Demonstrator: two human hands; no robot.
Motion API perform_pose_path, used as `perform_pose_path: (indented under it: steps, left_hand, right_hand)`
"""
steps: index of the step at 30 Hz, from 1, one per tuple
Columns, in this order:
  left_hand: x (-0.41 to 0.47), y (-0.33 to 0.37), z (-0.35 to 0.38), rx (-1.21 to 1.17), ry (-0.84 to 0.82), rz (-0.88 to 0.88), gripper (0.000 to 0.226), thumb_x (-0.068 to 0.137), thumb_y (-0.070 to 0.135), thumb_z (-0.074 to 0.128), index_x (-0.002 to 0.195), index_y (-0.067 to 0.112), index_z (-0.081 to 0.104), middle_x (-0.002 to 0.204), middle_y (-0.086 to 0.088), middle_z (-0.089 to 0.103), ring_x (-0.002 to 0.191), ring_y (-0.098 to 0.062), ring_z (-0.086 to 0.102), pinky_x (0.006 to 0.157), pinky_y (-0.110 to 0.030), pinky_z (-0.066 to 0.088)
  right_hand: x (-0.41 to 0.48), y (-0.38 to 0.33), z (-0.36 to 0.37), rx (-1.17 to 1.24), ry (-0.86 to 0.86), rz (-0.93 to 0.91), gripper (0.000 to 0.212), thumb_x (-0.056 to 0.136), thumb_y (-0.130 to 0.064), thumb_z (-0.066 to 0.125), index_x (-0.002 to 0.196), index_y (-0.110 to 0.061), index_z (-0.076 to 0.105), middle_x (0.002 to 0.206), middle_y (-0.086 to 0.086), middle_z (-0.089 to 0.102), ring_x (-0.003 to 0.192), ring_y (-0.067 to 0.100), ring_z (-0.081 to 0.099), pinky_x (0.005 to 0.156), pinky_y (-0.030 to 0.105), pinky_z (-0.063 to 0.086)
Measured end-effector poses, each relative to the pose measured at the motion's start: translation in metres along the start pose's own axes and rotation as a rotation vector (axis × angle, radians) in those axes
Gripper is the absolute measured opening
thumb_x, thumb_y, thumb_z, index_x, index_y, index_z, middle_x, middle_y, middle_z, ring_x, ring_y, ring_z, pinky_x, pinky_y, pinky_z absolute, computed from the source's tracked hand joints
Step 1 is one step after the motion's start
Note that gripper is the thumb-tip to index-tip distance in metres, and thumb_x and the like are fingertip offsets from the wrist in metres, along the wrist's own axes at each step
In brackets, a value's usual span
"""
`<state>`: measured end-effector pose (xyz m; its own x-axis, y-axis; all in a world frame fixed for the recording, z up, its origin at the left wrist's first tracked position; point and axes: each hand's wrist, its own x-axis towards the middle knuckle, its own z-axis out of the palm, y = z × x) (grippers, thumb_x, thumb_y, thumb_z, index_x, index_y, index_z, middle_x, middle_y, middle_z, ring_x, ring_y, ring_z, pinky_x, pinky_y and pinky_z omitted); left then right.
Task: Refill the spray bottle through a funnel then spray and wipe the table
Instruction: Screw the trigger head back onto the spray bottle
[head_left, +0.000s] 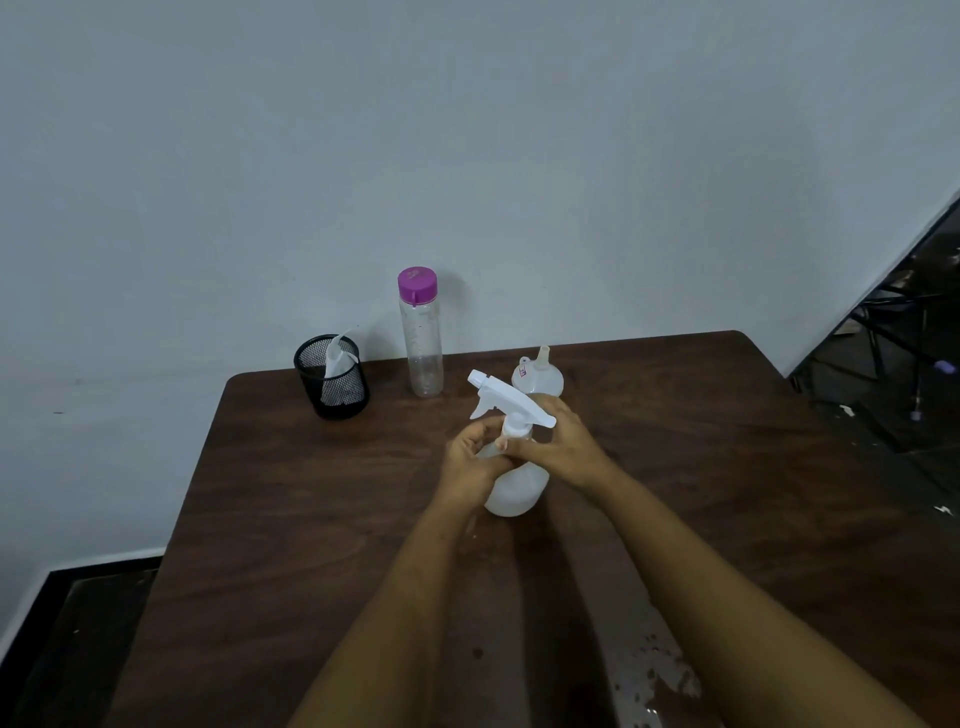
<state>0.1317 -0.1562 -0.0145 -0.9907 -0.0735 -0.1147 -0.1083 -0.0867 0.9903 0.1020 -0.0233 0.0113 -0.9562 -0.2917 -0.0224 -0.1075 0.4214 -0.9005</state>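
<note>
Hands (519, 452) gripping spray bottle (514, 486), funnel (537, 371) label unreadable

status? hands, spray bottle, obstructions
Left hand grips spray bottle body. Right hand at its trigger head. Funnel inverted behind; nothing blocking.
</note>
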Motion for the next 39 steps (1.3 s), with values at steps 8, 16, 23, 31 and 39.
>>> perform_pose_path:
  steps: [8,16,23,31,39]
  left_hand:
    - [-0.005,-0.004,0.007,0.081,0.077,0.08,0.026,0.078,-0.001,0.069,0.099,0.015,0.07,0.096,0.001,0.073,0.095,-0.013,0.067,0.086,-0.026,0.054]
    - [-0.009,-0.003,0.011,0.307,0.155,0.136,0.027,0.078,0.012,0.069,0.103,0.025,0.07,0.092,0.015,0.07,0.087,0.002,0.063,0.071,-0.007,0.046]
    - [-0.003,-0.018,0.001,0.603,0.014,0.147,0.038,0.074,0.032,0.072,0.11,0.021,0.066,0.106,0.005,0.069,0.1,-0.012,0.06,0.082,-0.031,0.05]
    - [-0.021,-0.021,0.015,0.677,0.211,0.169,0.033,0.083,0.035,0.058,0.114,0.025,0.061,0.109,0.006,0.066,0.106,-0.016,0.059,0.084,-0.039,0.053]
    - [-0.024,-0.012,0.018,0.658,0.182,0.156,0.029,0.084,0.03,0.057,0.11,0.021,0.062,0.108,0.004,0.066,0.103,-0.02,0.06,0.083,-0.041,0.053]
  right_hand:
    - [-0.011,0.001,0.02,-0.014,0.263,-0.021,0.032,0.074,-0.023,0.079,0.102,-0.012,0.068,0.087,-0.008,0.066,0.082,0.006,0.062,0.07,0.013,0.047]
    - [-0.018,-0.01,0.031,0.002,0.407,0.067,0.039,0.076,-0.027,0.078,0.109,-0.011,0.066,0.088,-0.008,0.063,0.082,0.008,0.059,0.064,0.008,0.041]
    - [-0.015,-0.003,0.002,0.035,0.064,0.024,0.032,0.084,-0.015,0.07,0.114,-0.011,0.064,0.097,-0.006,0.068,0.094,0.011,0.065,0.086,0.029,0.053]
    - [-0.026,0.002,0.03,0.061,0.322,0.069,0.035,0.086,-0.023,0.068,0.118,-0.013,0.063,0.101,-0.002,0.07,0.095,0.012,0.066,0.085,0.032,0.054]
    - [-0.034,-0.011,0.036,0.026,0.454,0.11,0.036,0.087,-0.027,0.066,0.12,-0.013,0.061,0.104,0.0,0.069,0.098,0.016,0.065,0.076,0.017,0.047]
